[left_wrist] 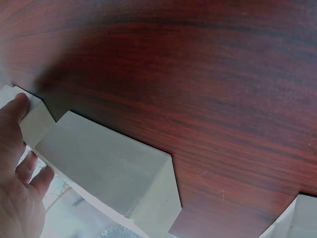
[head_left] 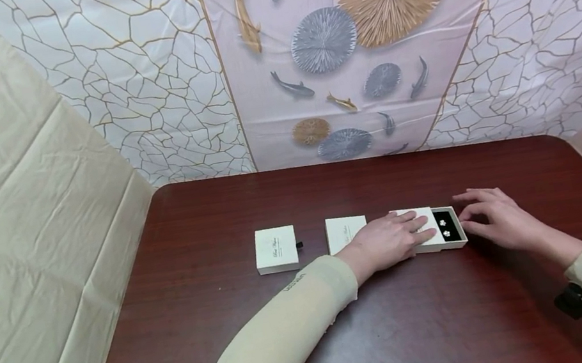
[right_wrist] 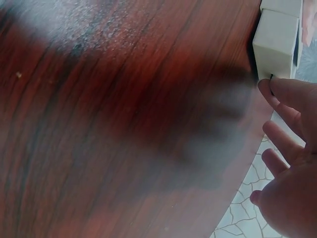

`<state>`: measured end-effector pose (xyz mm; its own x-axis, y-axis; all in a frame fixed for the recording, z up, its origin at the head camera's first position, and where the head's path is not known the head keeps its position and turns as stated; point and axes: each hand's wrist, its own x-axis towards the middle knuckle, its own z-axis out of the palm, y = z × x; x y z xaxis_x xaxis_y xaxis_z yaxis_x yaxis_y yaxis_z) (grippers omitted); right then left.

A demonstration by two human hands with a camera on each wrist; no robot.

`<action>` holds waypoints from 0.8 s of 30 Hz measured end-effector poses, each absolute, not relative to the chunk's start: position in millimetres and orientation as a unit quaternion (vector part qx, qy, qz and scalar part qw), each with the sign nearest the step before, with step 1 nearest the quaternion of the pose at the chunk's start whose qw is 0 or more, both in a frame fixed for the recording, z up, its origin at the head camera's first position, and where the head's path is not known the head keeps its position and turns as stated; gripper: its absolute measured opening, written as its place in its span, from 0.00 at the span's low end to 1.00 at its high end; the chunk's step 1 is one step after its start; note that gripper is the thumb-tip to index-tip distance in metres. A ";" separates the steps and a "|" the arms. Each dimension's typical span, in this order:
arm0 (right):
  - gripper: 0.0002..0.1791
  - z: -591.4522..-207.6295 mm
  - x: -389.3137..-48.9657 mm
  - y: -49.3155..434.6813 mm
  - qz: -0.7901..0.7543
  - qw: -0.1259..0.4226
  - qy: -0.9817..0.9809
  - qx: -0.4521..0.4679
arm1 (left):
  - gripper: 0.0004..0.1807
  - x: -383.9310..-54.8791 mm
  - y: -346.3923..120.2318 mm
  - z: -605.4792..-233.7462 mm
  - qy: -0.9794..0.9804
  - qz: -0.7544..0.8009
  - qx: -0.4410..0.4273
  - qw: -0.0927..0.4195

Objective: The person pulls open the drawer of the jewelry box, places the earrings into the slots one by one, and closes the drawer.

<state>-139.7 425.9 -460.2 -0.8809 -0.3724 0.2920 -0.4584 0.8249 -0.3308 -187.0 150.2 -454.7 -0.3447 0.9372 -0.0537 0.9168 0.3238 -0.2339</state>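
A white earring box (head_left: 419, 211), the rightmost of three, has its drawer (head_left: 458, 243) slid partly out to the right. Two white flower-shaped earrings (head_left: 445, 228) sit on the black insert inside. My left hand (head_left: 389, 239) lies over the box's outer sleeve and holds it, fingers across its printed top. At the drawer's right end is my right hand (head_left: 499, 219). In the right wrist view, its thumb and index finger pinch the small black pull tab (right_wrist: 272, 77), while the other fingers are spread apart.
Left of the held box stands a second white box (head_left: 343, 230), partly covered by my left hand. Farther left is a third white box (head_left: 276, 247) with a black tab. All are on a dark red-brown wooden table (head_left: 410, 329), with patterned cloth (head_left: 180, 84) behind it.
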 end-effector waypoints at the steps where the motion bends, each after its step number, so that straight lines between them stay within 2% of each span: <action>1: 0.13 -460.1 -139.9 425.3 0.199 0.108 -0.949 0.219 | 0.30 -187.0 150.2 -454.7 -0.812 0.112 -0.571 0.046; 11: 0.13 -460.9 -144.4 421.5 0.196 0.114 -0.946 0.231 | 0.31 -187.1 149.7 -453.8 -0.811 0.114 -0.572 0.045; 24: 0.12 -460.8 -146.9 409.4 0.217 0.095 -0.945 0.227 | 0.31 -187.4 150.1 -454.6 -0.811 0.113 -0.572 0.053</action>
